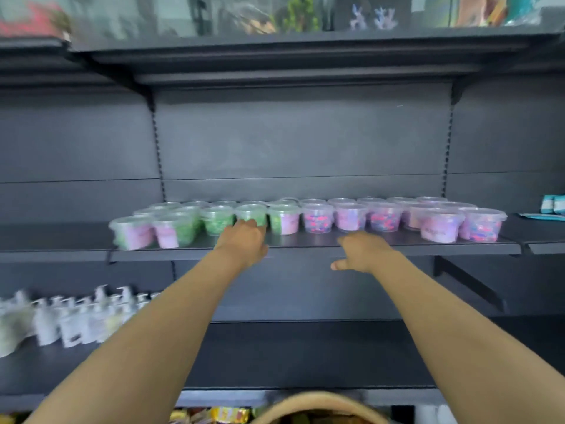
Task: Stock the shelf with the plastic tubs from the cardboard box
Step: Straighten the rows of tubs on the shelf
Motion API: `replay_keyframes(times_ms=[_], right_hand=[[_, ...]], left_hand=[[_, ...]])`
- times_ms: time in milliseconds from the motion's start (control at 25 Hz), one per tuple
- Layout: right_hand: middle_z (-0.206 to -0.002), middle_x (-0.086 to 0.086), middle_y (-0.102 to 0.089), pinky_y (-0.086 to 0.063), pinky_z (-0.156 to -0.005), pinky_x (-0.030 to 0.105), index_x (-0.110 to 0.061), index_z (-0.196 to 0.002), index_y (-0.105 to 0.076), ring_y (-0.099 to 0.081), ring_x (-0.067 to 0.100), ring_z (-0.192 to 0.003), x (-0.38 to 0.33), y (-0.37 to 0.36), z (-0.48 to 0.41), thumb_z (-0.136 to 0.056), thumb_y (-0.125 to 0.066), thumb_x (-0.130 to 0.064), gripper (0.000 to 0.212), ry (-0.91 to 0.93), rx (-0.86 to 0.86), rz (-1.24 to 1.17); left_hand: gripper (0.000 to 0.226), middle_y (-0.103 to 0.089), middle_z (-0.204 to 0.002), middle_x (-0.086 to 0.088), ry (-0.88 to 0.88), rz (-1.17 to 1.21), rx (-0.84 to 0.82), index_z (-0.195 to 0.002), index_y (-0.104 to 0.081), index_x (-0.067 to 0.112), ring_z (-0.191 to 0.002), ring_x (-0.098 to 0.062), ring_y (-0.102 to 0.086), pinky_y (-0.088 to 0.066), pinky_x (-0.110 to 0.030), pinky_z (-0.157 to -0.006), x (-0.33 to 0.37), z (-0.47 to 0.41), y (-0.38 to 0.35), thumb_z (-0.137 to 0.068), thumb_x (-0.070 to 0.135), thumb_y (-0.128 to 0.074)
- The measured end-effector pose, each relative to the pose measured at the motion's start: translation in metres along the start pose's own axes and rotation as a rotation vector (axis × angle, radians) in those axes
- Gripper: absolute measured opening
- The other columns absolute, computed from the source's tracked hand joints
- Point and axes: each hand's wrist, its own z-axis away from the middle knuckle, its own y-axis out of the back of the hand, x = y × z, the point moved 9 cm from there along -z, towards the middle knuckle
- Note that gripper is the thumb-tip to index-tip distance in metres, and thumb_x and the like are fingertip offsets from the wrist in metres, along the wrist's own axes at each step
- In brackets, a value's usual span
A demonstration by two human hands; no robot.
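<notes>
Dark shelf [305, 244] mid-frame is crowded: the left hand [241, 240], fingers' grip unclear, may topple the green tub [252, 213]; right hand [363, 250] slack, empty

lidded clear tubs [318, 218] rowed upright on shelf [397, 244].

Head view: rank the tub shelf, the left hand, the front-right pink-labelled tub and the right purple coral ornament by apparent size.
1. tub shelf, spanning most of the frame.
2. left hand and pink-labelled tub: alike, and the hand is nearer, so unranked.
3. right purple coral ornament, smallest, though farthest away.
</notes>
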Motion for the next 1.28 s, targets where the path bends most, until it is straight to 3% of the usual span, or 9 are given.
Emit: replay_keyframes(times_ms=[320, 640, 920, 1160, 1280], right_hand=[[-0.122, 0.011, -0.055, -0.045, -0.085, 0.034, -0.01, -0.123, -0.051, -0.051, 0.029, -0.114, -0.225, 0.046, 0.015, -0.085, -0.06, -0.044, 0.052, 0.138, 0.086, -0.082], [-0.116, 0.008, -0.054, -0.046, -0.082, 0.035, -0.011, -0.124, -0.05, -0.05, 0.027, -0.111, -0.371, 0.068, -0.05, -0.086, -0.058, -0.046, 0.052, 0.249, 0.112, -0.062], [-0.127, 0.007, -0.051, -0.045, -0.09, 0.036, -0.015, -0.131, -0.047, -0.044, 0.025, -0.12, -0.418, 0.049, -0.167, -0.087, -0.055, -0.046, 0.054, 0.201, 0.128, 0.004], [-0.133, 0.01, -0.053, -0.042, -0.097, 0.039, -0.013, -0.132, -0.049, -0.045, 0.028, -0.124, -0.42, 0.023, -0.245, -0.09, -0.051, -0.047, 0.054, 0.06, 0.13, -0.125], [-0.14, 0.007, -0.048, -0.036, -0.101, 0.034, -0.014, -0.136, -0.046, -0.038, 0.026, -0.131, -0.417, 0.014, -0.269, -0.093, -0.051, -0.041, 0.051, -0.043, 0.271, -0.181]], left_hand=[[0.037, -0.051, -0.125, -0.013, 0.138, 0.037, 0.028, -0.124, -0.052, 0.008, -0.118, -0.032, -0.047, -0.04, -0.038, -0.094, -0.206, 0.136, 0.052, -0.096, 0.03, -0.041], [0.033, -0.051, -0.123, -0.011, 0.261, 0.118, -0.011, -0.119, -0.053, 0.008, -0.116, -0.03, -0.045, -0.041, -0.039, -0.093, -0.361, 0.168, 0.012, -0.096, 0.028, -0.041], [0.036, -0.05, -0.125, -0.011, 0.214, 0.078, -0.061, -0.122, -0.052, 0.008, -0.117, -0.03, -0.045, -0.042, -0.04, -0.095, -0.458, 0.079, -0.063, -0.097, 0.031, -0.039], [0.037, -0.051, -0.125, -0.011, 0.06, 0.231, 0.027, -0.122, -0.052, 0.007, -0.117, -0.03, -0.047, -0.043, -0.039, -0.096, -0.464, -0.008, -0.109, -0.096, 0.031, -0.04], [0.039, -0.051, -0.127, -0.01, 0.0, 0.313, 0.073, -0.125, -0.052, 0.01, -0.119, -0.028, -0.046, -0.042, -0.038, -0.097, -0.459, -0.046, -0.137, -0.096, 0.033, -0.041]])
